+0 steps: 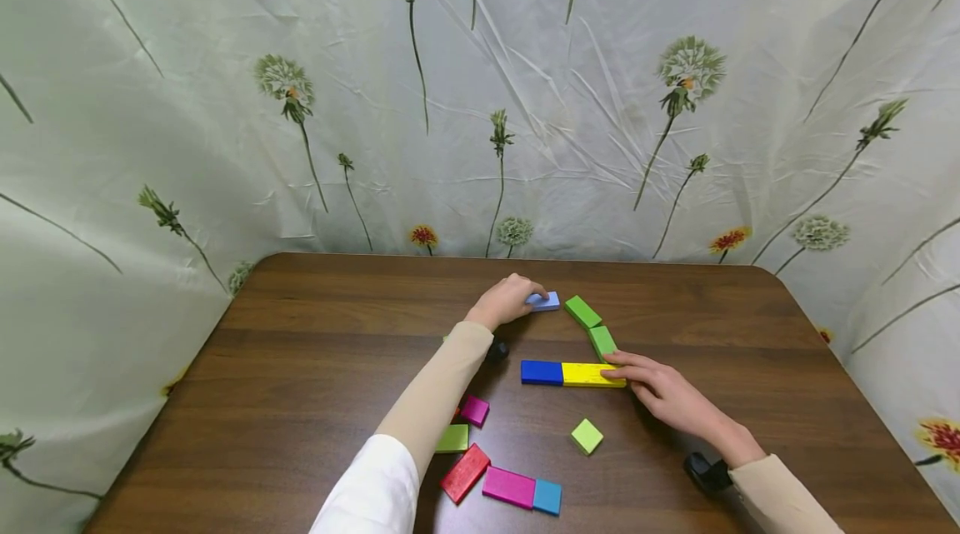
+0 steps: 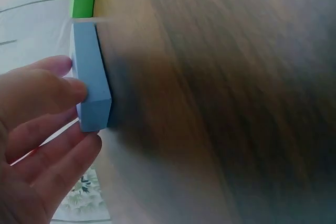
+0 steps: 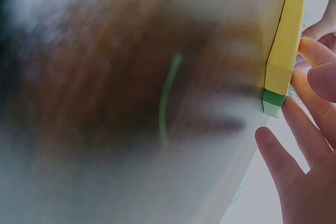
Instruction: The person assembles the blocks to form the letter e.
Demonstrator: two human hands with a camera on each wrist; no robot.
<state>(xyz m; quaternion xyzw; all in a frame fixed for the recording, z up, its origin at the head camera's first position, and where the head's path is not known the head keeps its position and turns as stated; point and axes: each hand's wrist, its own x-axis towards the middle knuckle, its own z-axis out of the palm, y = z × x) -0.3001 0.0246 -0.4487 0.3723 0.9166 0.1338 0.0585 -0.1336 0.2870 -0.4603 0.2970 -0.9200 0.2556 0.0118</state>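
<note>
Light-blue block (image 1: 550,301) is sitting near far edge of table (image 1: 315,367), my left hand (image 1: 507,301) pinching it. My right hand (image 1: 681,402), fingers loosely extended, is touching yellow block (image 1: 583,375) abutting dark-blue block (image 1: 542,372).

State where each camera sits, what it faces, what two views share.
Head: on head, facing forward and down at the table; left hand, right hand and sleeves show.
Left wrist: on that wrist, facing table and pale blue block; left hand's fingers show.
Right wrist: on that wrist, facing table and yellow block; right hand's fingers show, and part of the left.
Head and right wrist share the yellow block.
</note>
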